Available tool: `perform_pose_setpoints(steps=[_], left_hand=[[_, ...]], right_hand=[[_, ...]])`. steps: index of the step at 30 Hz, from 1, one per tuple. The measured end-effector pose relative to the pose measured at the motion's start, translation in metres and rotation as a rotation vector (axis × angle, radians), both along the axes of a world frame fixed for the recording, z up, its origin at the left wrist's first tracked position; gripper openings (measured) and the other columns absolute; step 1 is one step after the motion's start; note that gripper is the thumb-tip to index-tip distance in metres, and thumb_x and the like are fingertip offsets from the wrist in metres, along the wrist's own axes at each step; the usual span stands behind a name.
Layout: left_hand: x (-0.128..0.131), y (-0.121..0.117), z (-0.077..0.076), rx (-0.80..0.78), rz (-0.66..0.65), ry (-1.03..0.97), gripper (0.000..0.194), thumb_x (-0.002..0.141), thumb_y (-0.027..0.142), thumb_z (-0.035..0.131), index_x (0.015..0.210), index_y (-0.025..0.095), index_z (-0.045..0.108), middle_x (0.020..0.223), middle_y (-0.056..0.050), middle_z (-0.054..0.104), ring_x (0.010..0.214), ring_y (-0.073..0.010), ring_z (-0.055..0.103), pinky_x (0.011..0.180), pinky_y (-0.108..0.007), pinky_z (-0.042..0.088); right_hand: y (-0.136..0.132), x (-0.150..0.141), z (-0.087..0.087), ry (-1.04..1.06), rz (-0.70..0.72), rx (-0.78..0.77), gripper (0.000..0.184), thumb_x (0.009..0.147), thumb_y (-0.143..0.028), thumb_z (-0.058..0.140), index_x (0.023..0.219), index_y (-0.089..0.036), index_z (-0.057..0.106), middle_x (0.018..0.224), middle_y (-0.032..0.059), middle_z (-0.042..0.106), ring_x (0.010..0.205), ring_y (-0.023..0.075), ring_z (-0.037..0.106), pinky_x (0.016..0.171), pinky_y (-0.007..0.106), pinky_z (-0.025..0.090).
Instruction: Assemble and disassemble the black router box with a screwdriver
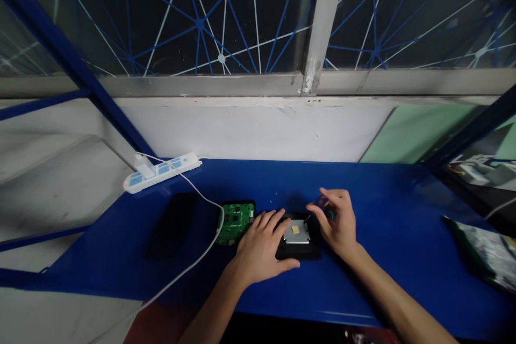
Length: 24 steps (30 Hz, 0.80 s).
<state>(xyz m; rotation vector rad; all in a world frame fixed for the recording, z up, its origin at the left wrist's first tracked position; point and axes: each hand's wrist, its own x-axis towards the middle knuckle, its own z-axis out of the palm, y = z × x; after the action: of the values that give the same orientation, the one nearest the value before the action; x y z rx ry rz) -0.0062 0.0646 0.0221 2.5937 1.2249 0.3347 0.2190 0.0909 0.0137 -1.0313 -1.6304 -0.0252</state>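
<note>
Currently pinching a small purple-handled tool with a thin shaft (321, 202) between thumb and fingertips of the right hand (341, 220), aiming down at the upper right corner of a square silver metal plate (289, 236) on a black rectangular casing (300, 252). Steadying the casing's left side with the left hand (261, 247), fingers open, beside a green circuit board (235, 217) on the blue tabletop (387, 209).

The table (395, 199) is blue, the circuit board (236, 220) green, the metal plate (296, 238) silvery with a pale yellow square (295, 229), the power strip (163, 172) white with light blue patches, and the dark window (262, 16) (rather like a web) patterned with crossing blue and pale lines.
</note>
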Motion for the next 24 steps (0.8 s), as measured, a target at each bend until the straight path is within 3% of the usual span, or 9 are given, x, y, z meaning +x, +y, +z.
perform_pose_setpoints(steps=[4,7,10,17,20,24], left_hand=[[0.000,0.000,0.000,-0.005,-0.002,-0.007,0.084,0.078,0.070,0.069,0.145,0.026,0.043,0.157,-0.010,0.040,0.142,-0.0370,0.037,0.115,-0.056,0.031],[0.000,0.000,-0.001,-0.004,0.002,-0.013,0.083,0.078,0.071,0.068,0.144,0.026,0.044,0.157,-0.010,0.040,0.142,-0.0371,0.037,0.116,-0.056,0.031],[0.000,-0.001,-0.001,0.000,0.001,-0.016,0.082,0.079,0.071,0.067,0.144,0.027,0.043,0.158,-0.010,0.039,0.142,-0.0370,0.037,0.116,-0.055,0.031],[-0.001,0.000,0.000,-0.019,-0.001,0.006,0.085,0.078,0.069,0.070,0.146,0.025,0.043,0.159,-0.010,0.038,0.144,-0.0369,0.035,0.117,-0.055,0.030],[0.000,0.000,0.001,-0.028,-0.003,0.012,0.086,0.078,0.068,0.071,0.146,0.025,0.042,0.159,-0.010,0.037,0.144,-0.0370,0.035,0.117,-0.055,0.030],[0.000,-0.001,0.002,-0.028,0.007,0.004,0.086,0.078,0.069,0.070,0.146,0.026,0.042,0.159,-0.010,0.037,0.144,-0.0375,0.036,0.117,-0.056,0.031]], right_hand=[[-0.003,-0.002,-0.005,0.125,0.130,-0.128,0.052,0.096,-0.016,0.056,0.143,-0.030,0.039,0.116,0.0090,0.063,0.091,0.0192,0.072,0.073,0.037,0.063],[-0.006,-0.001,-0.002,0.061,0.213,-0.164,0.040,0.100,-0.014,0.042,0.137,-0.028,0.044,0.126,0.0115,0.062,0.098,0.0202,0.073,0.083,0.041,0.062],[-0.006,0.001,0.005,0.000,0.201,-0.102,0.035,0.099,-0.016,0.047,0.132,-0.028,0.050,0.124,0.0116,0.059,0.097,0.0218,0.071,0.082,0.045,0.060],[-0.002,0.000,0.012,-0.122,-0.007,0.039,0.044,0.087,-0.020,0.072,0.126,-0.030,0.055,0.096,0.0046,0.055,0.083,0.0211,0.062,0.068,0.040,0.059],[-0.004,-0.002,0.010,-0.055,0.042,0.003,0.049,0.089,-0.013,0.066,0.133,-0.031,0.052,0.097,0.0042,0.059,0.081,0.0194,0.066,0.069,0.038,0.060],[-0.006,-0.002,0.007,0.007,0.193,-0.106,0.047,0.097,-0.008,0.046,0.139,-0.029,0.045,0.122,0.0102,0.062,0.093,0.0188,0.072,0.078,0.038,0.061]])
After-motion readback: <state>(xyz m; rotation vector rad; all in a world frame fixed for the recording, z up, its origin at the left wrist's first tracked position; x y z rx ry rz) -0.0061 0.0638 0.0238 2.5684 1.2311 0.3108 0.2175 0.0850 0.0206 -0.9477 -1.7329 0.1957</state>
